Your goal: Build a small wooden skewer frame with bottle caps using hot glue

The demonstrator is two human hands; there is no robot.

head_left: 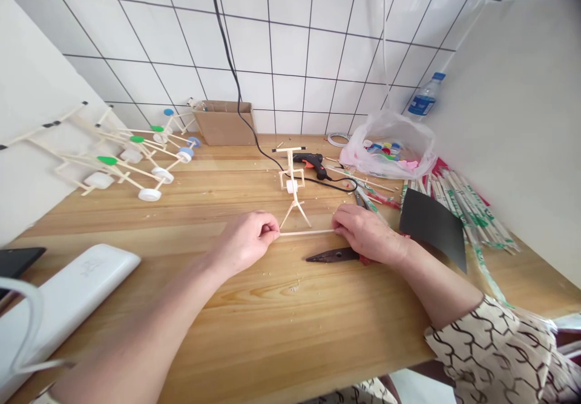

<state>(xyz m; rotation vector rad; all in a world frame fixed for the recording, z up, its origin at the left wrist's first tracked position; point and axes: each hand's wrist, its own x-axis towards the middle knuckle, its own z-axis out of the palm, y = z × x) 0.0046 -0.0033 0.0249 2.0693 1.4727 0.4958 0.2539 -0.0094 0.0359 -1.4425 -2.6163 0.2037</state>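
A thin pale wooden stick stretches level between my two hands, low over the table. My left hand pinches its left end between thumb and fingertips. At the other end, my right hand is closed on it the same way. Just behind the stick stands a small frame built of wooden sticks, with splayed legs, a white bottle cap in its middle and black tips on its top bar. Pliers lie under my right hand, their dark jaws pointing left and their handles partly hidden.
Several stick models with bottle-cap wheels fill the left back. A cardboard box, a glue gun and a plastic bag of caps are farther back. Wrapped sticks and a black sheet lie right; a white power bank lies left.
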